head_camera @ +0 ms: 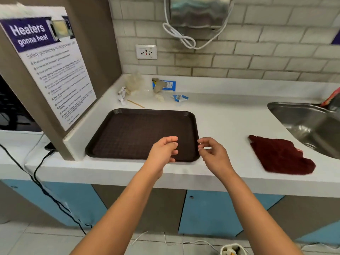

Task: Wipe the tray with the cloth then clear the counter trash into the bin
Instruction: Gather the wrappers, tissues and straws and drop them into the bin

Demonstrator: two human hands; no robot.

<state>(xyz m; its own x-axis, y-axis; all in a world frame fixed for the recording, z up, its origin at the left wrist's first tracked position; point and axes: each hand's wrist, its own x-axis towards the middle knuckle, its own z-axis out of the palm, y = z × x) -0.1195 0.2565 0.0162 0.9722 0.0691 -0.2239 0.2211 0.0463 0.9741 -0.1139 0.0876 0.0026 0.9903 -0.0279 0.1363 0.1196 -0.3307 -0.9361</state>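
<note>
A dark brown tray (128, 129) lies flat on the white counter, with nothing on it. My left hand (162, 150) hovers over its front right part, fingers loosely curled and holding nothing. My right hand (213, 150) hangs just past the tray's right edge, also loosely curled and holding nothing. A dark red cloth (279, 155) lies crumpled on the counter to the right, apart from both hands. Trash sits behind the tray: crumpled tissue (133, 82), a blue wrapper (164, 85), a torn blue packet (181, 98), white paper scraps (122, 95) and a wooden stick (135, 103).
A steel sink (311, 124) is sunk into the counter at the right. A partition with a microwave safety poster (55, 70) stands at the tray's left. A wall socket (146, 52) and a dangling white cord (184, 36) are behind. A white bin (232, 249) stands on the floor below.
</note>
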